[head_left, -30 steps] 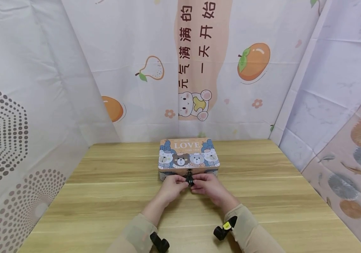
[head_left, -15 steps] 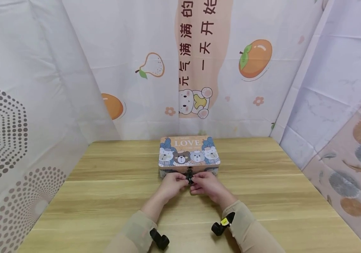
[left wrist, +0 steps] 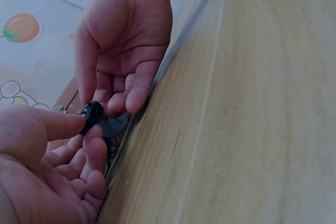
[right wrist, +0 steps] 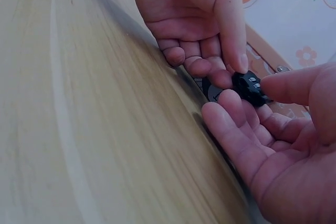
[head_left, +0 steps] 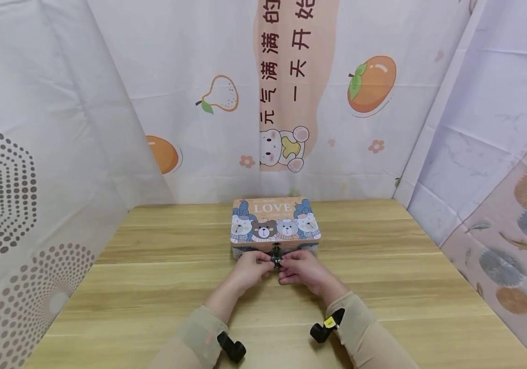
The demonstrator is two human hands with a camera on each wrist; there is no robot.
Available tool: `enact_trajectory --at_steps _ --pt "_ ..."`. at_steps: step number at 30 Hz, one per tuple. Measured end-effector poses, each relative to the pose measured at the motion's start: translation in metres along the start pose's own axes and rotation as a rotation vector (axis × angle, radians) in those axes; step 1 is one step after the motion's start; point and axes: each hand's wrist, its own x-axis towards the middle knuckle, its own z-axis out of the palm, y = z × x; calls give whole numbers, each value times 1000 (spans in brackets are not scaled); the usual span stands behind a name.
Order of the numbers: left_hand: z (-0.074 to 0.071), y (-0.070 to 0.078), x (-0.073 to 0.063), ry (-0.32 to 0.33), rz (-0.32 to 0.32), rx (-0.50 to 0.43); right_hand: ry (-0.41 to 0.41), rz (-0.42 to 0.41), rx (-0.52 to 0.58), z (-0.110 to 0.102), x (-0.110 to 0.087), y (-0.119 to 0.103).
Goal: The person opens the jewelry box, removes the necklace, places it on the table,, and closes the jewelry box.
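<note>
A small black combination padlock [head_left: 277, 261] hangs at the front latch of a tin box [head_left: 275, 218]. The lid has cartoon bears and the word LOVE. My left hand [head_left: 250, 270] pinches the padlock from the left between thumb and fingers. From the right, my right hand [head_left: 308, 270] pinches its other side. In the right wrist view, pale marks on the number wheels show on the padlock [right wrist: 249, 88], too small to read. Both thumbs press on it in the left wrist view, where the padlock [left wrist: 92, 114] is partly covered by fingers. Most of the box front is hidden.
The box stands on a wood-grain table [head_left: 171, 287], near its back edge. A white printed curtain [head_left: 189, 154] hangs behind it, with more cloth at both sides. Each sleeve carries a black wrist camera, such as the one on the left [head_left: 231, 348].
The head view has tilted slightly, so the scene sits a little higher in it. Both hands stay at the padlock, with only slight movement.
</note>
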Motion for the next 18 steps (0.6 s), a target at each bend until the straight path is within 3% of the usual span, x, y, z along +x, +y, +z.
enact_trajectory --at_steps 9,18 --pt "1 2 -1 -23 10 -27 -33 -10 -1 4 3 2" --pt "-1 -2 0 1 32 -28 -63 -5 -19 5 7 4"
